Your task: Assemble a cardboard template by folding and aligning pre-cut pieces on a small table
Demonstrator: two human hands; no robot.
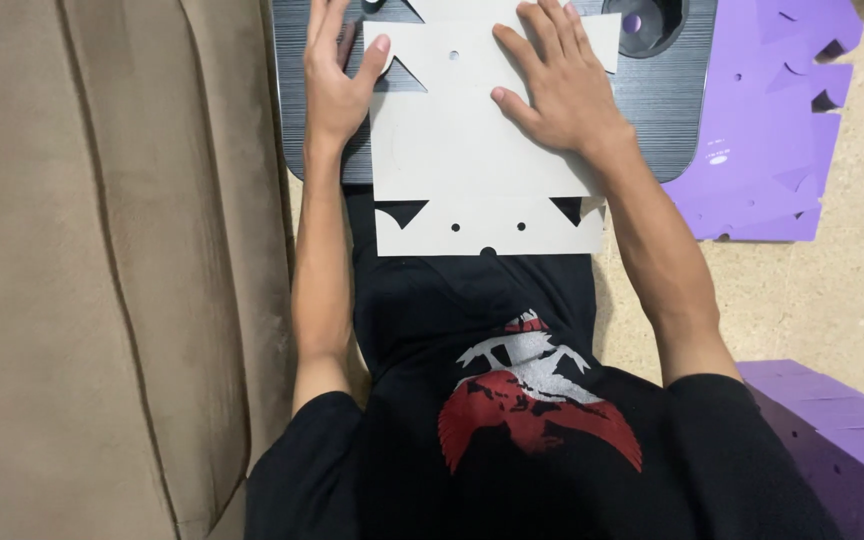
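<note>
A white die-cut cardboard sheet (472,160) with triangular notches and small round holes lies flat on a dark lap tray (667,110), its near edge hanging over toward my body. My left hand (337,70) rests at the sheet's left edge, thumb on the cardboard and fingers spread on the tray. My right hand (557,85) lies palm down on the sheet's upper right part, fingers apart and pressing it flat. Neither hand grips anything.
A beige sofa (102,270) fills the left side. Flat purple die-cut sheets (762,120) lie on the speckled floor at the right, and a purple stack (842,440) sits at the lower right. A round recess (647,25) is in the tray's far right corner.
</note>
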